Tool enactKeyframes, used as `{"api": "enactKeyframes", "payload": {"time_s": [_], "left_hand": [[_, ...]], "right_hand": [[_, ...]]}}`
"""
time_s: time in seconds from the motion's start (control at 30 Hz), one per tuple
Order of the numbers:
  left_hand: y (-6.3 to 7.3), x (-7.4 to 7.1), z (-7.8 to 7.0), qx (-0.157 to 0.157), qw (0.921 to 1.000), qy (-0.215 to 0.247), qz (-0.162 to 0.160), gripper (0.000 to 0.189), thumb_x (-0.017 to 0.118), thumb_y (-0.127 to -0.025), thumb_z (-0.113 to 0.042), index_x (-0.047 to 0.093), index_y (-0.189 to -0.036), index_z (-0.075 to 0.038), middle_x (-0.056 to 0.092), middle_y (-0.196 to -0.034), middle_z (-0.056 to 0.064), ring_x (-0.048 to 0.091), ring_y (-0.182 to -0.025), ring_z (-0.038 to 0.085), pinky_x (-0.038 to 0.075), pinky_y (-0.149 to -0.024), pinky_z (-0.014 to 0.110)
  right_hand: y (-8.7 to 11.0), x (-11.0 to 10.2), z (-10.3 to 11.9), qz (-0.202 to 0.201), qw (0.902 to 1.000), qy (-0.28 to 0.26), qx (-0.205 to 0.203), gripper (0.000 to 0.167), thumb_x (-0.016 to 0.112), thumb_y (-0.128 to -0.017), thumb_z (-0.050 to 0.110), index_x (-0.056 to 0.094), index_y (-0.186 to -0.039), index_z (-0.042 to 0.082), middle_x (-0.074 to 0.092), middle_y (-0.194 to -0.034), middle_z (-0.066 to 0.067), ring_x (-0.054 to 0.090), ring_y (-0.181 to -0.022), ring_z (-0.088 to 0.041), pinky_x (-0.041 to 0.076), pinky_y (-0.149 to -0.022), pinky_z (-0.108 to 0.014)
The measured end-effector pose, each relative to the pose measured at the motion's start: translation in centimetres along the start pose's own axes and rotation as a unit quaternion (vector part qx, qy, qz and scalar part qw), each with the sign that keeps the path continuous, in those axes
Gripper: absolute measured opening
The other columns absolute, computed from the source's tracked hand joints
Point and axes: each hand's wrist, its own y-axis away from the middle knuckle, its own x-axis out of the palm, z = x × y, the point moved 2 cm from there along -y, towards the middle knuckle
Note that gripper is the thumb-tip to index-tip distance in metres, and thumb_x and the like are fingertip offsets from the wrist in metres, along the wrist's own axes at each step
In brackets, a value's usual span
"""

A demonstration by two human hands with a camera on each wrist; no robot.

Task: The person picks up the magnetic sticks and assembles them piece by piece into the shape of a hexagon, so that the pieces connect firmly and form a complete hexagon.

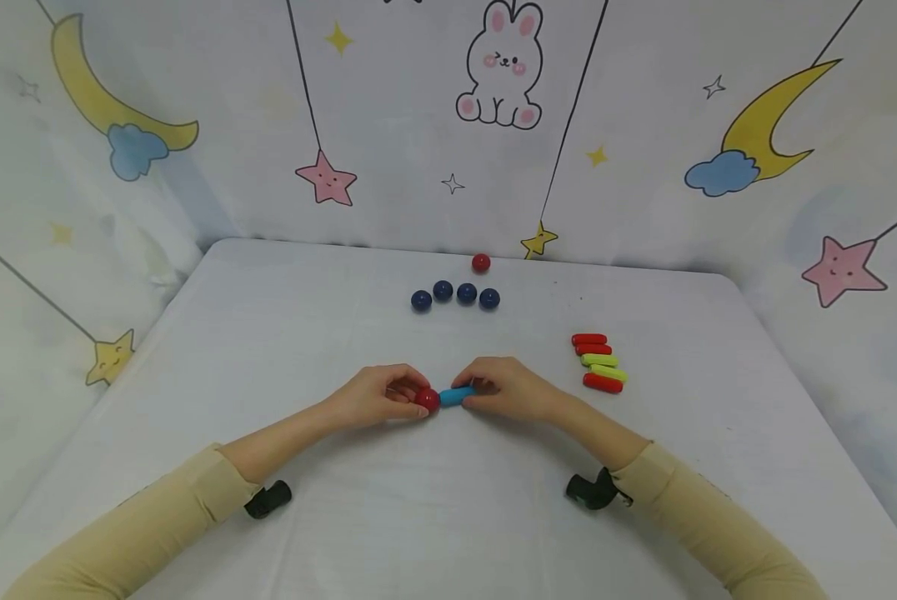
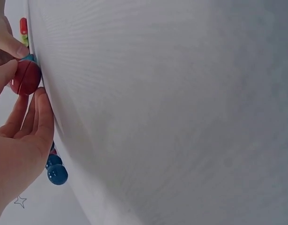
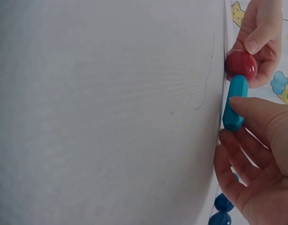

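Note:
Near the middle of the table, my left hand (image 1: 377,394) pinches a glossy red ball (image 1: 428,400) between thumb and fingers. From the other side my right hand (image 1: 510,388) pinches a blue rod (image 1: 457,396), whose left end meets the ball. In the right wrist view the turquoise-looking rod (image 3: 235,103) lies end-on against the red ball (image 3: 241,64), my right thumb on its side. The left wrist view shows a seam line around the red ball (image 2: 26,77), with the rod mostly hidden behind it.
Several dark blue balls (image 1: 467,292) sit beyond the hands, with another red ball (image 1: 481,263) at the far edge. To the right lie red rods (image 1: 603,383) and yellow-green rods (image 1: 600,360) in a stack-like row. A patterned cloth (image 1: 411,108) hangs behind the white table (image 1: 306,300).

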Motion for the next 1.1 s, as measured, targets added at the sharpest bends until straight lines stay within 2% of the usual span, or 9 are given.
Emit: {"api": "enactKeyframes", "payload": {"time_s": [0.27,0.57,0.73,0.87,1.0,1.1], "left_hand": [[-0.5,0.4,-0.5,0.02,0.9992,-0.033,-0.002,0.034,0.075,-0.087,-0.026,0.067,-0.114,-0.007,0.068,-0.098,0.0,0.062,-0.088,0.014,0.053,-0.081,0.025],[-0.5,0.6,-0.8,0.01,0.9991,-0.04,0.0,0.032,0.075,-0.087,-0.027,0.068,-0.113,-0.009,0.068,-0.1,0.0,0.062,-0.09,0.014,0.052,-0.082,0.026],[-0.6,0.7,-0.7,0.01,0.9991,-0.04,-0.001,0.032,0.075,-0.087,-0.027,0.068,-0.113,-0.01,0.068,-0.099,-0.001,0.062,-0.09,0.014,0.053,-0.082,0.026],[-0.7,0.7,-0.6,0.012,0.9989,-0.046,0.002,0.033,0.076,-0.087,-0.027,0.068,-0.113,-0.01,0.068,-0.1,-0.002,0.061,-0.09,0.014,0.053,-0.082,0.026],[-0.7,0.6,-0.5,0.009,0.9987,-0.051,0.002,0.032,0.076,-0.086,-0.028,0.069,-0.113,-0.012,0.067,-0.1,-0.003,0.061,-0.091,0.013,0.052,-0.082,0.026],[-0.6,0.6,-0.4,0.0,0.9989,-0.048,0.0,0.031,0.076,-0.086,-0.028,0.069,-0.112,-0.014,0.067,-0.1,-0.005,0.061,-0.091,0.012,0.052,-0.082,0.025]], "right_hand": [[0.2,-0.1,0.1,-0.003,1.0,-0.005,-0.002,0.026,0.071,-0.091,0.013,0.067,-0.116,0.009,0.066,-0.107,0.004,0.059,-0.093,-0.012,0.052,-0.084,-0.027],[0.4,-0.3,0.1,-0.005,0.9999,-0.008,0.007,0.027,0.071,-0.09,0.013,0.067,-0.116,0.01,0.067,-0.107,0.004,0.06,-0.095,-0.013,0.052,-0.086,-0.029],[0.9,-1.2,-0.4,-0.009,0.9994,0.001,0.033,0.027,0.07,-0.091,0.017,0.067,-0.118,0.014,0.066,-0.108,0.007,0.059,-0.097,-0.012,0.051,-0.086,-0.028],[2.4,-3.2,-1.3,-0.041,0.9968,0.018,0.066,0.027,0.069,-0.092,0.018,0.067,-0.119,0.016,0.066,-0.109,0.005,0.058,-0.098,-0.012,0.051,-0.086,-0.029],[4.0,-5.5,-2.4,-0.096,0.9907,0.025,0.094,0.025,0.07,-0.091,0.015,0.069,-0.116,0.013,0.068,-0.109,-0.001,0.059,-0.097,-0.014,0.053,-0.085,-0.033],[4.7,-6.6,-3.2,-0.121,0.9851,0.019,0.12,0.023,0.07,-0.091,0.015,0.07,-0.114,0.012,0.068,-0.108,-0.002,0.06,-0.096,-0.016,0.053,-0.085,-0.034]]}}
